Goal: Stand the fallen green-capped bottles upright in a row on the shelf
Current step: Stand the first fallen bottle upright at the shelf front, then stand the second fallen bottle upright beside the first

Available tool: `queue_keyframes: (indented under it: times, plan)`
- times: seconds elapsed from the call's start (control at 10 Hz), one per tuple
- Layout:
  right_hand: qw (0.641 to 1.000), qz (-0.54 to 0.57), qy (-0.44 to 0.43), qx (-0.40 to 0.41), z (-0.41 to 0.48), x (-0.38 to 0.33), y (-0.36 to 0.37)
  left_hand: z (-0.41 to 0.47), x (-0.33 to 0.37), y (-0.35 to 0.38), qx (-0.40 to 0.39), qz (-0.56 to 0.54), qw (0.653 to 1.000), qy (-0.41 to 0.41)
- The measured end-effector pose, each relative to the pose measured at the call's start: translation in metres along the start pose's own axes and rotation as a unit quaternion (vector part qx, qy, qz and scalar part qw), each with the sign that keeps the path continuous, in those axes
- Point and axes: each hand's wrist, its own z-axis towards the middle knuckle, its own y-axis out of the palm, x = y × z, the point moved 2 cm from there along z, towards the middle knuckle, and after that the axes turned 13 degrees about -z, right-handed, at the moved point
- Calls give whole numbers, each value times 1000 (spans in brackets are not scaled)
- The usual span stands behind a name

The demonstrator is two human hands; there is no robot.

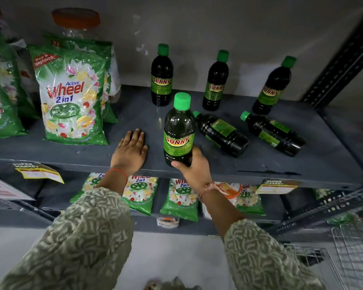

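Note:
Three dark green-capped bottles stand upright along the back of the grey shelf [260,164]: one at the left [162,76], one in the middle [215,82], one at the right [272,86]. Two more lie on their sides near the front, caps pointing left: one [221,132] and another [274,132] to its right. My right hand [194,166] grips the base of a sixth bottle [179,130], held upright near the shelf's front edge. My left hand [130,151] rests flat on the shelf, fingers spread, holding nothing.
Green detergent bags [71,97] stand at the shelf's left, with a plastic jar [76,19] behind. More bags [179,197] lie on the shelf below. A slotted metal upright [340,65] bounds the right side. A wire basket [344,258] sits at the bottom right.

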Motion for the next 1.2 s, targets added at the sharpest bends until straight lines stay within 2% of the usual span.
queue_keyframes:
  times: [0.1,0.2,0.3,0.4,0.5,0.6,0.7,0.8,1.1,1.2]
  plan:
    - [999,15,-12,41,-17,-2,-14,3,1,0,-14,-7,1000,-11]
    - [974,-141,-87,157,-3,-9,-65,4,10,4,-18,-11,1000,-19]
    - [934,-357,-3,10,58,6,-112,4,17,8,0,-13,1000,-19]
    - [911,-369,96,-157,88,21,-123,3,17,8,12,-8,1000,-21]
    - [950,-284,103,-83,90,30,-114,4,15,10,26,0,1000,-17]
    - [976,-173,100,88,91,32,-99,5,15,11,29,2,999,-16]
    - [970,-36,72,228,85,35,-78,4,14,11,29,7,999,-19]
    - [966,19,54,253,77,37,-64,4,14,11,29,8,999,-20]
    - [969,84,39,227,72,40,-64,3,15,10,28,4,999,-22]
    - [966,-7,75,248,72,36,-64,3,16,10,27,3,999,-23]
